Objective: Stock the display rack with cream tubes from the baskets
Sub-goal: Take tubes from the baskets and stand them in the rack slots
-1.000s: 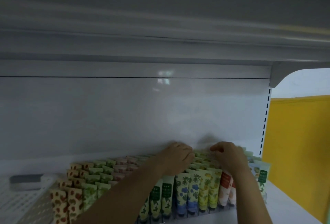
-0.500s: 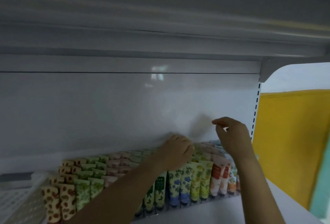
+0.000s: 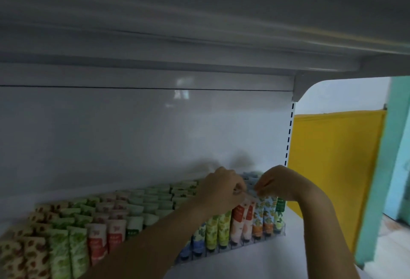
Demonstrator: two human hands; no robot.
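Since half a sec ago the right hand has dropped from up by the back panel to the tube tops, and our view has swung a bit right. The left hand sits about where it was.

Biggest first: the white shelf runs under everything, w/ a yellow panel beyond its right end. On it the clear rack is packed w/ tubes, caps down, rows nearly full front to back. No basket in view.

Both hands meet over the back-right rows, knuckles up, fingers curled. The left fingertips and right fingertips almost touch and look to pinch the crimped ends of tubes there, though blur hides which exactly.

We judge the step as seating or straightening tubes in the rear right lanes, late in the job. Next move prob. calls for pressing the tube straight down into its lane w/o tipping neighbours, then letting go and reaching for more stock.
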